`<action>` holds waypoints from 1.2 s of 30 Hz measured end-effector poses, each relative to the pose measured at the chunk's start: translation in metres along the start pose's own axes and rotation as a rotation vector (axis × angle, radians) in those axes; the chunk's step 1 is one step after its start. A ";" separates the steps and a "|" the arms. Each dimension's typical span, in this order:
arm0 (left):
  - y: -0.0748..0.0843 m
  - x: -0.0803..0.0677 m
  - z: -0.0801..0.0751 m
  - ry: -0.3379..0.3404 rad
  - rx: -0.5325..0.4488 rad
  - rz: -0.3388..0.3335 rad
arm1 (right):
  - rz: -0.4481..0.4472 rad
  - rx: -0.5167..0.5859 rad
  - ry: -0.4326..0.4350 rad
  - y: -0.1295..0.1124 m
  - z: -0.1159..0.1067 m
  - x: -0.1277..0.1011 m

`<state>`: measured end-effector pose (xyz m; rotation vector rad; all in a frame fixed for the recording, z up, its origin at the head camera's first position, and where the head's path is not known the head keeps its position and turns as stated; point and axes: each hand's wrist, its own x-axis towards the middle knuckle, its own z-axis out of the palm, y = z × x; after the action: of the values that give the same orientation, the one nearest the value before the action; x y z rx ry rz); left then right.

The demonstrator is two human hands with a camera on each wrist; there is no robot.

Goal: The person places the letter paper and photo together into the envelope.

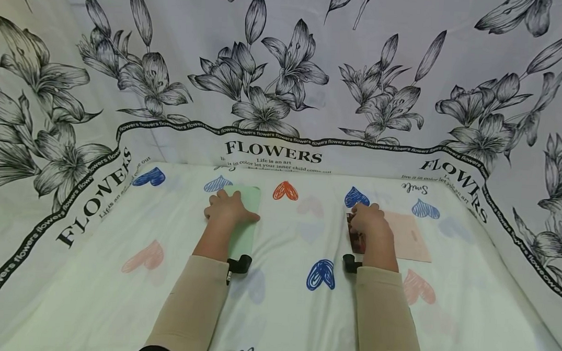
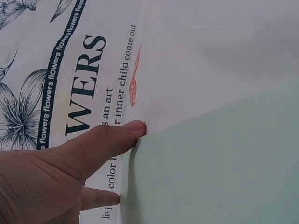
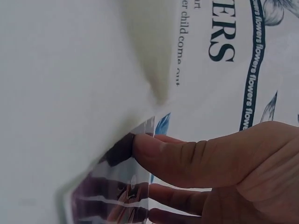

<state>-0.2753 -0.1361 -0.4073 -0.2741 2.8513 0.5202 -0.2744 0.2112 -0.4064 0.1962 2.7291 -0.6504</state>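
My left hand (image 1: 226,210) rests with spread fingers on the upper part of a light green sheet (image 1: 246,236), which lies flat on the cloth. In the left wrist view, the thumb touches the corner of the green sheet (image 2: 219,172). Over on the right, my right hand (image 1: 374,228) pinches a glossy dark picture sheet (image 1: 355,240) near its top edge. Thumb above and fingers below grip the glossy picture sheet (image 3: 112,191) in the right wrist view. A pale pink sheet (image 1: 412,238) lies beside it, partly covered by the hand and wrist.
A white cloth (image 1: 284,317) printed with hearts and lettering covers the surface. Behind and at both sides rises a flower-printed sheet (image 1: 312,114) with a black lettered border. Small black devices (image 1: 240,264) sit at both wrists.
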 end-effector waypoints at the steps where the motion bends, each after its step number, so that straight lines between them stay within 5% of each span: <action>1: 0.000 0.000 0.000 0.002 -0.001 -0.014 | 0.004 0.002 -0.001 0.000 0.000 0.000; 7: 0.000 0.000 -0.001 -0.002 -0.018 -0.053 | 0.015 -0.010 0.008 0.002 0.001 -0.001; 21: -0.008 0.003 -0.010 0.002 -0.105 -0.028 | -0.078 -0.037 0.091 0.002 -0.008 0.005; 36: -0.012 0.006 -0.020 -0.014 -0.134 0.069 | -0.091 0.097 0.290 -0.008 -0.044 -0.036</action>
<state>-0.2821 -0.1554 -0.3945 -0.1943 2.8253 0.7252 -0.2543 0.2221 -0.3537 0.2038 2.9996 -0.8391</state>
